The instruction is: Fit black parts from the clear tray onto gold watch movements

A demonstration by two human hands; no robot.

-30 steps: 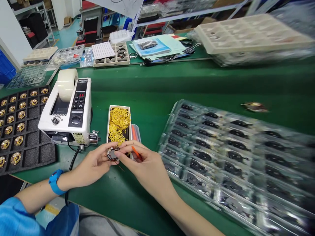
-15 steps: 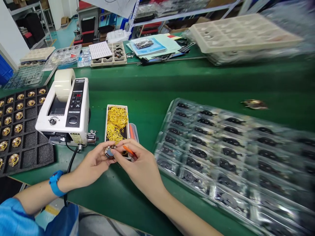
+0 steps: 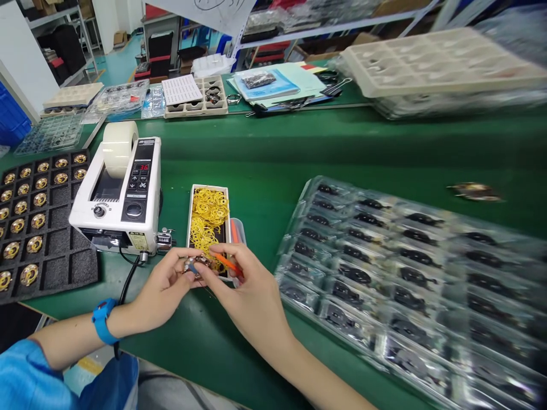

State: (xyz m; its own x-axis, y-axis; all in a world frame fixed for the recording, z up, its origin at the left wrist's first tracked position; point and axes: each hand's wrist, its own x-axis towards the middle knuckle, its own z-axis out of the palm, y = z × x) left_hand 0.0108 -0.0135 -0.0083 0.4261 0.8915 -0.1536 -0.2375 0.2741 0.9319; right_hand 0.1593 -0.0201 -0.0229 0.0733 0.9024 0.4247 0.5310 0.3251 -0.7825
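My left hand (image 3: 164,287) is closed around a small round part (image 3: 195,265), metallic at the rim with a blue-grey patch; its exact kind is too small to tell. My right hand (image 3: 248,290) grips a thin orange tool (image 3: 227,263), while its thumb presses on the round part. The tool's tip is hard to make out. Just beyond the fingers stands a white box (image 3: 191,219) holding yellow rings (image 3: 210,206). Beside that box lies a clear container (image 3: 240,230) with another orange item in it.
A white tape dispenser (image 3: 149,213) stands left of the box, its black cable (image 3: 125,282) running down. Farther left is a black foam tray (image 3: 60,276) of gold round parts. A clear plastic tray (image 3: 294,228) of dark parts fills the right. One loose part (image 3: 475,191) lies behind it.
The whole view has shifted, so the scene sits slightly farther right. My right fingers have drawn back a little, and the round part looks tilted flatter in my left hand.
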